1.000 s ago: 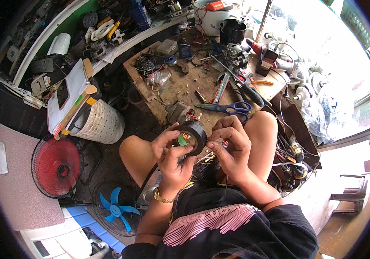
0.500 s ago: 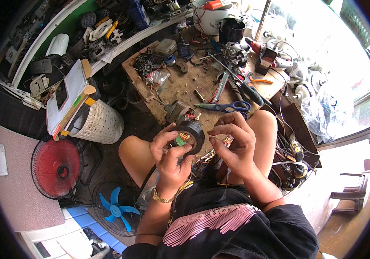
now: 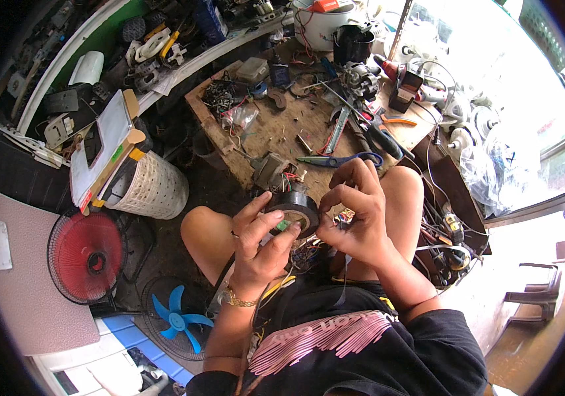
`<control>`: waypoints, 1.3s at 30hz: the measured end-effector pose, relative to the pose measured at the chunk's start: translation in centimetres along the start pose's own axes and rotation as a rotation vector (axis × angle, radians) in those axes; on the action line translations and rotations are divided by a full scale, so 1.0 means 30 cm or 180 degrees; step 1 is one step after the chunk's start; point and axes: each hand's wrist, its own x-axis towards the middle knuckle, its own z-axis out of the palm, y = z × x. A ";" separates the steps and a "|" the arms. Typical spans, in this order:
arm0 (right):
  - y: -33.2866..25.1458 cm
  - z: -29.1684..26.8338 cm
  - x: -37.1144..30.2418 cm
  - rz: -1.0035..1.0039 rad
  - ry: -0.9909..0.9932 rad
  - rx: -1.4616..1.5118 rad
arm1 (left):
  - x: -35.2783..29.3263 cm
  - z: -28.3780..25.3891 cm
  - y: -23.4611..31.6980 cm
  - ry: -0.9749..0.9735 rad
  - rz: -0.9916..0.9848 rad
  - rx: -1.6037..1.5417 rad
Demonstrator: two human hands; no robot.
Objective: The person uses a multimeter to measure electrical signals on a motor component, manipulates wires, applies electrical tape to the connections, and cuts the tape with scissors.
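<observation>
Facing a cluttered wooden table [image 3: 263, 141], fingers [image 3: 253, 232] hold tape [image 3: 296, 200].

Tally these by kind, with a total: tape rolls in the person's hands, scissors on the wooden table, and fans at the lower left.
Tape rolls: 1, black, in the left hand
Scissors: 1, blue-handled
Fans: 2, red one and blue one
Total: 4

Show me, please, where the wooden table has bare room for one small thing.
The widest mostly bare patch of the wooden table lies between the clear bag and the scissors, with small pieces scattered there. Crowded: the left, by the pile of metal parts, and the right, around the orange-handled pliers.
</observation>
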 end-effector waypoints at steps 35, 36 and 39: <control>-0.022 0.014 -0.003 -0.0546 0.0112 -0.0184 | -0.013 -0.005 0.012 0.0152 -0.0135 -0.0470; -0.022 0.014 -0.004 -0.0632 0.0091 -0.0218 | -0.012 0.001 0.019 0.0157 -0.0136 -0.0474; -0.010 0.012 -0.017 -0.0391 0.0116 0.0058 | -0.014 0.009 0.030 0.0290 -0.0483 -0.0553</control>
